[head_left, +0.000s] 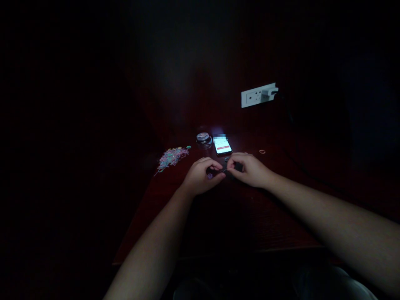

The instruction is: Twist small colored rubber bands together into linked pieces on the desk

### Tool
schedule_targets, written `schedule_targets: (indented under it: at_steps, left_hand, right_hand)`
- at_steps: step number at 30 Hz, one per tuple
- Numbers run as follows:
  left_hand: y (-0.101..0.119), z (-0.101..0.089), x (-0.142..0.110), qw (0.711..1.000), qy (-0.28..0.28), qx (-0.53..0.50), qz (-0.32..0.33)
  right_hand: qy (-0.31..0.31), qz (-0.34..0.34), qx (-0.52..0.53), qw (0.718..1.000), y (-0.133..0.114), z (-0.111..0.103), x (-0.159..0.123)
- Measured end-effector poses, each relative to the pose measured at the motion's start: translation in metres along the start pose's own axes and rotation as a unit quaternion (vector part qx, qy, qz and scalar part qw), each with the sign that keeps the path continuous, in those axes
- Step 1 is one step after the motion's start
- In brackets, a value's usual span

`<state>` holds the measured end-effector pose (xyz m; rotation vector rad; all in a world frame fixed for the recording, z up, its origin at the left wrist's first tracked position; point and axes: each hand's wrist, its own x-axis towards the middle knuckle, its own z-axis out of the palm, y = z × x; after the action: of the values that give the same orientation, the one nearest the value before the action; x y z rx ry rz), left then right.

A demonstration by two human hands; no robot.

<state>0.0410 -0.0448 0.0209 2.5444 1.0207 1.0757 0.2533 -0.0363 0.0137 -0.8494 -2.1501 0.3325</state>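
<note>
Over the table, my left hand (203, 176) and my right hand (249, 170) meet with their fingertips almost together. A thin, pale elastic band (224, 170) runs between them, pinched by thumb and finger on both sides; its full shape is too dark and small to make out. Something small and purple (210, 176) shows in the gap between my left thumb and fingers. Just beyond my right fingertips lies a small light band (226, 159). To the left is a heap of small pastel elastic bands (172, 159).
A lit phone (223, 146) lies beyond my hands, beside a small round lidded jar (204, 141). One orange-pink band (262, 151) lies to the right. On the wall is a white socket (254, 96) with a plug in it. The dark red table (150, 225) ends at the near left.
</note>
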Motion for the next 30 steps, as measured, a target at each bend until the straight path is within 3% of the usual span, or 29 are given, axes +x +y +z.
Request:
schedule_targets:
  at_steps: [15, 23, 30]
  left_hand:
    - [-0.006, -0.005, 0.002, 0.999, 0.015, 0.017, 0.024]
    - [-0.034, -0.031, -0.003, 0.995, -0.071, 0.055, -0.031]
    - [-0.051, -0.027, -0.006, 0.985, -0.139, 0.071, -0.079]
  right_hand:
    - [-0.010, -0.016, 0.010, 1.000, 0.001, 0.002, 0.000]
    - [-0.008, -0.025, 0.009, 1.000, 0.006, 0.001, 0.000]
    - [-0.009, -0.027, 0.004, 1.000, 0.005, 0.001, 0.000]
